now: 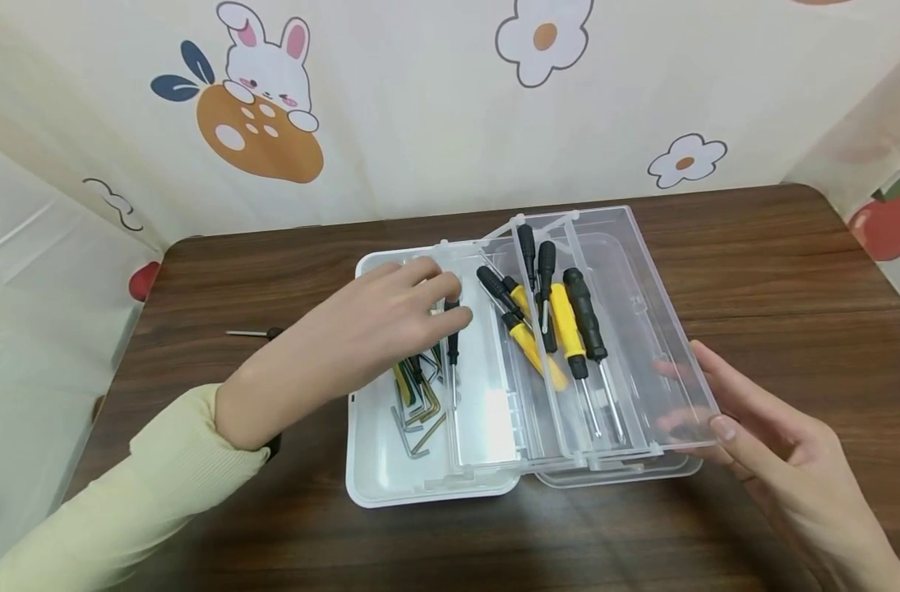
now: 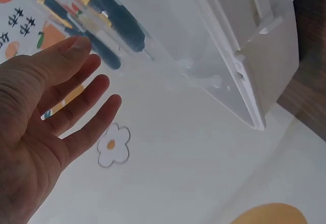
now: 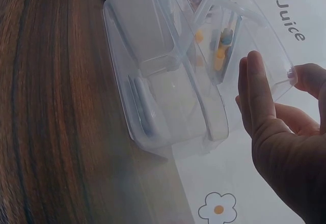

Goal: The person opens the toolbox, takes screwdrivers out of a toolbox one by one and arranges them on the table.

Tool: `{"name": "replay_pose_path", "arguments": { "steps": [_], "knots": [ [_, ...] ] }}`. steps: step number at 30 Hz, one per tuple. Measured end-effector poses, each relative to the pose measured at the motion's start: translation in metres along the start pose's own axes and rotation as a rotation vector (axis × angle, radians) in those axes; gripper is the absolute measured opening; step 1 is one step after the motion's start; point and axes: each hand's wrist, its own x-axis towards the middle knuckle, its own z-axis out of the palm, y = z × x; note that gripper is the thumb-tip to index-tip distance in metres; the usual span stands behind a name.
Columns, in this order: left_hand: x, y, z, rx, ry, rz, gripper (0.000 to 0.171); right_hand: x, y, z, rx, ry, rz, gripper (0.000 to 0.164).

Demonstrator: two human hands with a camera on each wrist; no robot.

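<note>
A toolbox with a white base (image 1: 379,473) stands with its clear plastic upper tray (image 1: 634,247) swung out to the right. My right hand (image 1: 797,460) pinches the tray's right end between thumb and fingers, some fingers showing through the plastic. My left hand (image 1: 405,312) is over the base's left part, fingers loosely bent. Just below its fingertips lies a black-handled screwdriver (image 1: 453,349); in the left wrist view nothing is in that hand. Several black and yellow screwdrivers (image 1: 568,329) lie in the clear tray. Hex keys (image 1: 420,411) lie in the white base.
Left of the box, partly behind the left forearm, another screwdriver (image 1: 253,333) lies on the brown wooden table (image 1: 812,271). A clear lower compartment (image 3: 147,142) sits beneath the raised tray. A patterned curtain (image 1: 420,123) hangs right behind the table.
</note>
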Motion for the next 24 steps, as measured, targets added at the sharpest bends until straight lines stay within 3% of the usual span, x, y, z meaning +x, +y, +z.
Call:
{"name": "replay_pose_path", "arguments": {
  "steps": [7,11,16,24],
  "knots": [
    [0.022,0.001,0.007,0.071,-0.078,0.044,0.049,0.001,0.002,-0.001,0.029,-0.027,-0.059,0.063],
    [0.030,0.003,0.007,0.099,-0.118,0.035,0.048,0.000,0.001,-0.001,0.007,-0.022,-0.045,0.064],
    [0.034,0.004,0.006,0.087,-0.167,0.024,0.051,0.000,-0.003,0.001,-0.095,0.024,0.021,0.066],
    [0.035,0.002,0.010,0.070,-0.150,0.017,0.053,0.001,0.000,0.000,-0.077,0.009,-0.003,0.065]
  ]
}}
